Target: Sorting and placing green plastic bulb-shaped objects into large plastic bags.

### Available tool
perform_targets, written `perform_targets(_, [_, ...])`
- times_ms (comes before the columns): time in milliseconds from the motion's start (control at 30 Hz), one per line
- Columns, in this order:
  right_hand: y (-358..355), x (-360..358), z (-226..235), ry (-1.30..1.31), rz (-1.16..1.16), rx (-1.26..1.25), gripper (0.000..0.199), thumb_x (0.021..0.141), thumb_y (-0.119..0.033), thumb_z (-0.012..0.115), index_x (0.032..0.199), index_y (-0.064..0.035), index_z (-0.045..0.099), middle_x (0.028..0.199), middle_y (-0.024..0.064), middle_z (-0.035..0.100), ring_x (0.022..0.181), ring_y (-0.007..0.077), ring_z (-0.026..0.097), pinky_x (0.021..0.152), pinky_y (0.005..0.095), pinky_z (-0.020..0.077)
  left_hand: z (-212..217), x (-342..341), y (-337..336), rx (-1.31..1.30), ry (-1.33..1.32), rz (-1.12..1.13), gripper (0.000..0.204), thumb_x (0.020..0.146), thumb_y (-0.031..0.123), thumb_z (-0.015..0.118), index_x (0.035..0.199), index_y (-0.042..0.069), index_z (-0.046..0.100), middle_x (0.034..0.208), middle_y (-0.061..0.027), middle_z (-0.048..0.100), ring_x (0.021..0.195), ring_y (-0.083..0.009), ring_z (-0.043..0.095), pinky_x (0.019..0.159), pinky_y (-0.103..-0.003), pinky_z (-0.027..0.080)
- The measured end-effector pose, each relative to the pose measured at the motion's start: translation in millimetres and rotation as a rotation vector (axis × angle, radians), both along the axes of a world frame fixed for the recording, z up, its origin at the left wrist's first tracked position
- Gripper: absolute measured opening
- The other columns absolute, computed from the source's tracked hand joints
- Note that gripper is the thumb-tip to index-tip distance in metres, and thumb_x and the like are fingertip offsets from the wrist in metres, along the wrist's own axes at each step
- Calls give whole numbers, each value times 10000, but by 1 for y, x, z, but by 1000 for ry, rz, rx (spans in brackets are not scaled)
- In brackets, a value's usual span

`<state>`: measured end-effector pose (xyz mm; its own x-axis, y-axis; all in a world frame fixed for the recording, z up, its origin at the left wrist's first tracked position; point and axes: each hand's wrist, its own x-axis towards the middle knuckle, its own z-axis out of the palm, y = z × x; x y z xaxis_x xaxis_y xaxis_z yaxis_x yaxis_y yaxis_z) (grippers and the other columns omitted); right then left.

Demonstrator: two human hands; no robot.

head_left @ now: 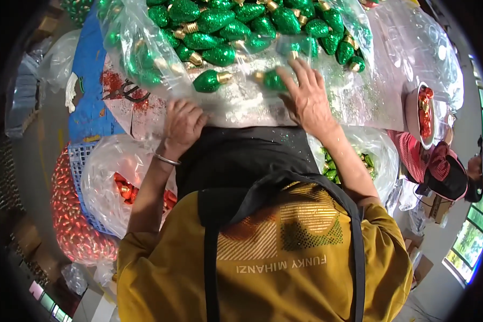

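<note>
Green glittery bulb-shaped ornaments [214,21] with gold caps lie heaped at the far side of the plastic-covered table [236,110]. One green bulb ornament [205,81] rests apart from the heap, its cap toward the right. Beside it a second green bulb ornament [273,80] looks blurred, just left of my right hand [311,102]. That hand is open, fingers stretched out over the plastic by this bulb. At the table's near edge my left hand [183,124] is closed, its fingers curled down; whatever they hold is hidden.
Dark-handled scissors [131,92] lie at the left among red glitter. A clear bag with red ornaments [124,189] stands below left, another with green ornaments [330,163] below right. A white tub of red ornaments [417,115] sits at the right, near another person [448,174].
</note>
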<state>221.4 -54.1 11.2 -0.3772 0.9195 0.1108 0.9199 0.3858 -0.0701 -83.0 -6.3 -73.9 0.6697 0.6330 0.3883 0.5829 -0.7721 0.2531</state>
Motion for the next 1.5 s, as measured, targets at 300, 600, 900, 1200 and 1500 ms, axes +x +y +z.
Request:
perform_targets(300, [-9, 10, 17, 317, -76, 79, 653, 804, -343, 669, 1343, -87, 405, 1312, 198, 429, 1227, 368, 414, 1012, 464, 348, 46, 52, -19, -298, -310, 35, 491, 810, 260, 672, 1195, 6, 503, 1003, -174, 623, 988, -337, 576, 858, -404, 445])
perform_targets(600, [105, 29, 24, 103, -78, 48, 582, 789, -430, 677, 1176, -15, 548, 1060, 189, 602, 989, 296, 582, 823, 387, 467, 25, 100, -25, -365, -57, 133, 616, 823, 407, 616, 1212, -36, 437, 940, -236, 622, 883, -386, 603, 757, -437, 483])
perform_targets(900, [15, -25, 80, 257, 162, 59, 223, 792, -141, 686, 905, -2, 554, 768, 146, 607, 684, 296, 581, 621, 372, 452, 7, 63, -40, -211, -346, 121, 452, 813, 277, 650, 1134, -12, 518, 906, -187, 626, 808, -349, 607, 735, -418, 487])
perform_targets(1200, [-3, -26, 33, 260, 190, 56, 191, 783, -24, 675, 951, 3, 589, 842, 133, 616, 707, 274, 594, 647, 336, 471, 3, -127, -143, -365, -336, 633, 201, 839, 148, 615, 978, 4, 614, 806, -138, 636, 740, -235, 634, 648, -328, 487])
perform_targets(1500, [19, -29, 18, 125, 154, -4, 131, 798, -52, 674, 882, 0, 588, 801, 136, 620, 675, 272, 608, 628, 323, 466, -143, -265, -281, -639, -512, 1313, 155, 844, 151, 594, 856, 4, 643, 682, -154, 643, 628, -243, 645, 592, -344, 489])
